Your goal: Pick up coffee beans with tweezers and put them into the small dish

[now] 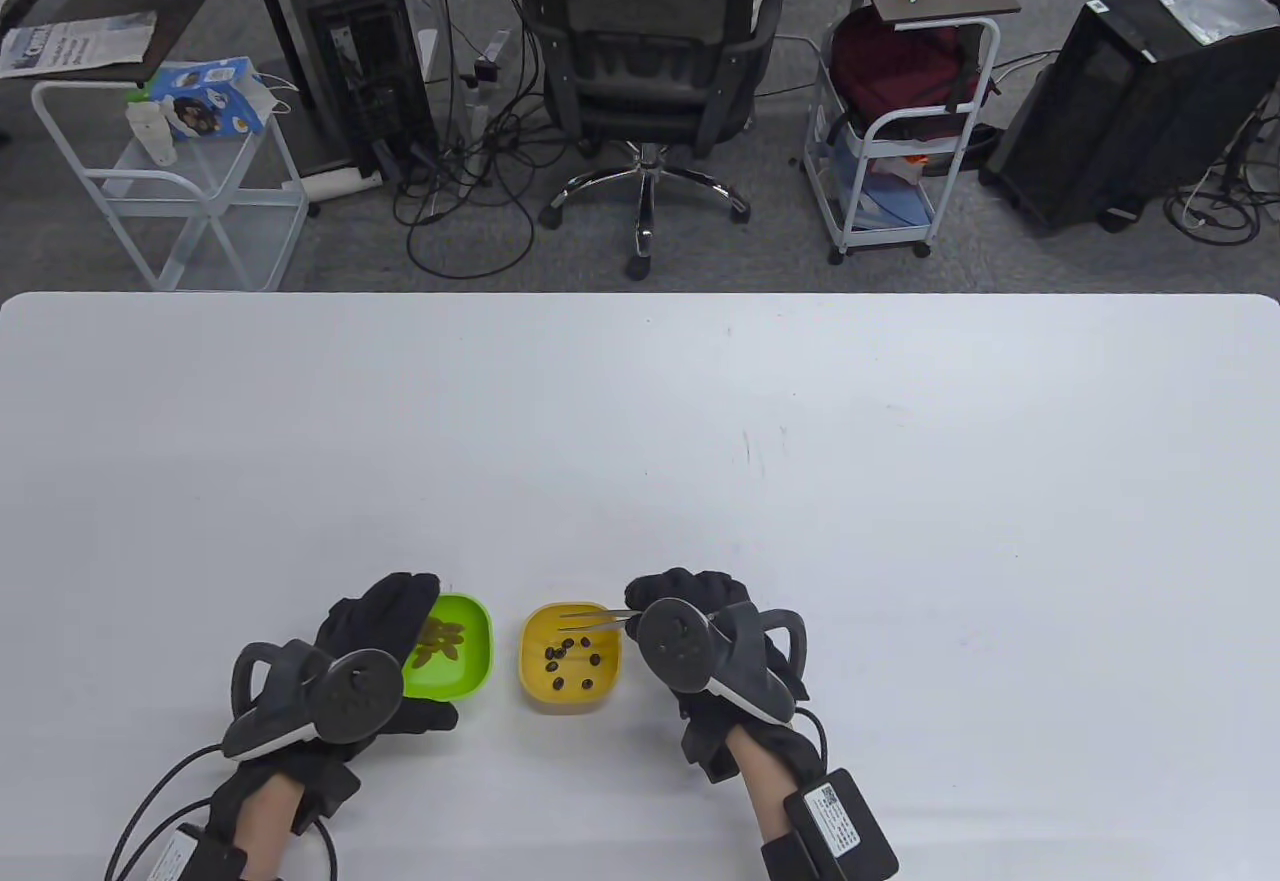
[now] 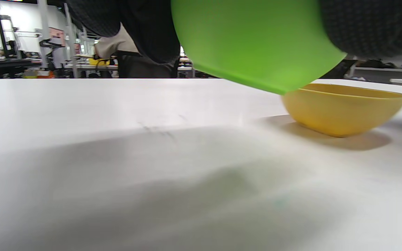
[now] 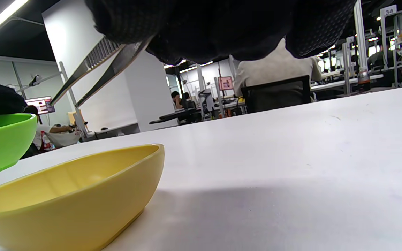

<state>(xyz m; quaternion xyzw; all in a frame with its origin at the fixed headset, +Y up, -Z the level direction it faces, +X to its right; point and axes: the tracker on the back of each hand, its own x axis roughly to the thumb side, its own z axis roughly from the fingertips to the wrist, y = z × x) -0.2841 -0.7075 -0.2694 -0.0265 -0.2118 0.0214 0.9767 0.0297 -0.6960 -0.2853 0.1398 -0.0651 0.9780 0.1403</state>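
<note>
A yellow dish (image 1: 570,659) with several dark coffee beans (image 1: 571,663) sits near the table's front edge. A green dish (image 1: 452,651) with several beans (image 1: 440,641) is to its left. My left hand (image 1: 385,641) grips the green dish and holds it lifted and tilted above the table; it shows in the left wrist view (image 2: 256,42) with the yellow dish (image 2: 343,108) beyond. My right hand (image 1: 690,611) holds metal tweezers (image 1: 592,618) over the yellow dish's far rim. In the right wrist view the tweezers (image 3: 92,75) stand slightly apart with nothing between the tips, above the yellow dish (image 3: 68,195).
The white table (image 1: 800,441) stretches far behind and to the right of the dishes. Beyond its far edge are an office chair (image 1: 650,51), two white carts (image 1: 900,131) and computer towers on the floor.
</note>
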